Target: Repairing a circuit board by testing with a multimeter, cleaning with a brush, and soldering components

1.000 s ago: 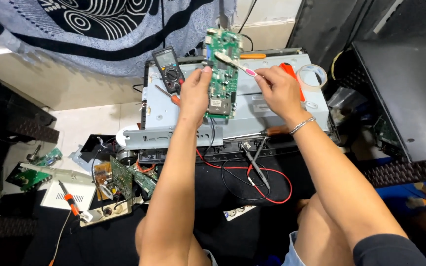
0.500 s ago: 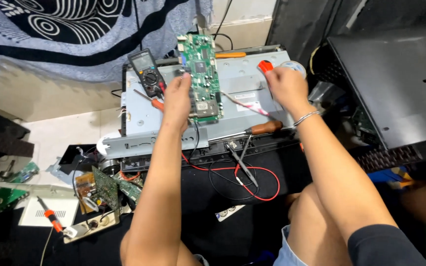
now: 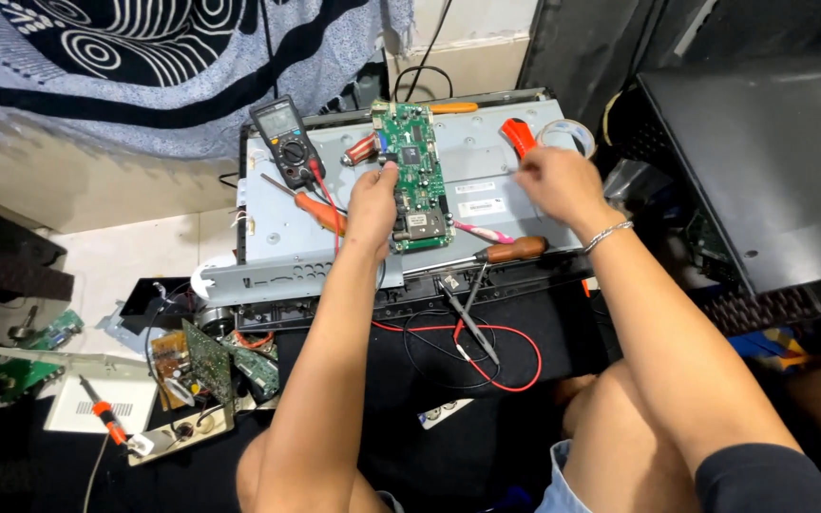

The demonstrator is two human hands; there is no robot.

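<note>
My left hand [image 3: 372, 197] grips the left edge of a green circuit board [image 3: 417, 171], which lies on the grey metal back panel [image 3: 282, 237] of a flat screen. My right hand [image 3: 555, 179] hovers over the panel's right end with loosely bent fingers and nothing visible in it. It is next to a red-handled tool [image 3: 517, 133] and a roll of clear tape [image 3: 570, 133]. A pink-handled tool [image 3: 483, 232] lies on the panel between my hands. A brown-handled screwdriver [image 3: 513, 250] rests just below it.
A multimeter [image 3: 282, 133] and an orange-handled screwdriver [image 3: 321, 212] sit on the panel's left; red and black probe leads [image 3: 486, 356] trail over the black mat. Loose circuit boards [image 3: 209, 356] and a soldering iron [image 3: 102, 418] lie lower left. A black cabinet [image 3: 762, 171] stands right.
My right hand let go of the pink-handled tool, which now lies on the panel, and moved right to the red-handled tool. My left hand stayed on the board.
</note>
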